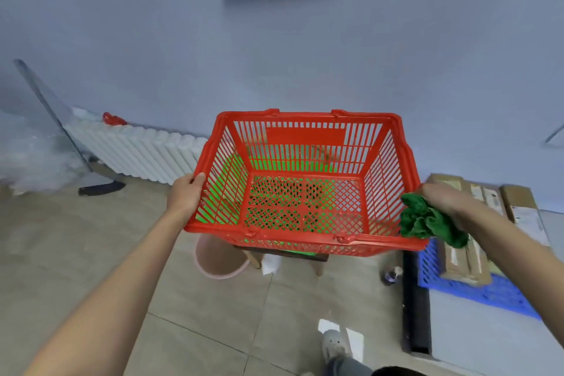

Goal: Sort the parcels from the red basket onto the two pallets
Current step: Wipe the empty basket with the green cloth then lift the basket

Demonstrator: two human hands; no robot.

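Gripping the red basket (302,180) rim, left hand (187,192) with fingers curled over its left edge, right hand (442,197) clutching a green cloth (427,223) at its right edge, cardboard parcels (464,256) stacked on blue pallet (476,293) at right.

Left grip (189,192) curled, right grip (442,197) clutching, arms extended

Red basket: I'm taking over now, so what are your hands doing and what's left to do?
Left hand grips the red basket by its left rim.
Right hand holds a green cloth at the right rim.
No parcels show in the basket; it sits on a stool.
Parcels lie on the blue pallet to the right.
The second pallet isn't in view, so check it.
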